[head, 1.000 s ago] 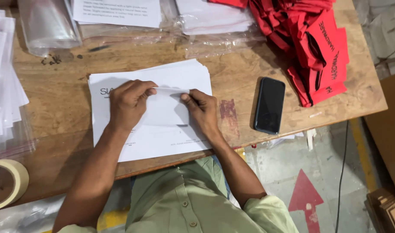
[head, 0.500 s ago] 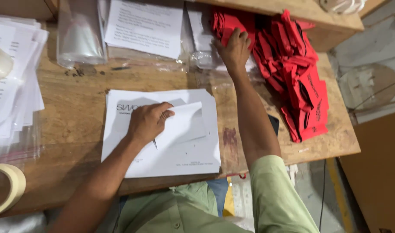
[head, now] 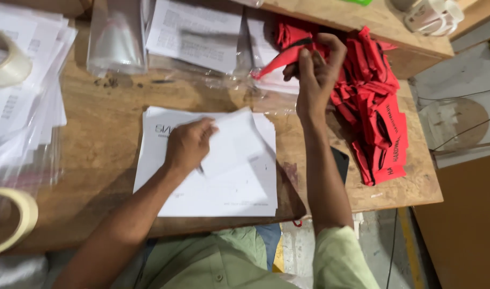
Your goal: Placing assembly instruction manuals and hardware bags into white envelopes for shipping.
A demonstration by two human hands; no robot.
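Across the worn wooden tabletop [head: 95, 155], the right hand [head: 315, 75] had left the folded white sheet [head: 231, 142] and now pinched a red cloth piece [head: 279, 56] lifted from the far-right pile [head: 378, 107], while the left hand [head: 188, 144] stayed pressed, fingers curled, on that sheet.

- Bare wood shows on the table [head: 106, 150] between the white sheets [head: 223, 182] and the paper stacks [head: 20, 107] on the left; a hand could pass there.
- The back edge is crowded: clear plastic bags [head: 116, 43], printed sheets [head: 194, 35], then the red cloth pile [head: 381, 107] filling the right side.
- The right hand [head: 314, 75], lifting a red piece [head: 279, 56], and its forearm bar the way between sheets and pile.
- A tape roll [head: 9, 222] blocks the near left corner.
- Open wood lies at the front right corner.
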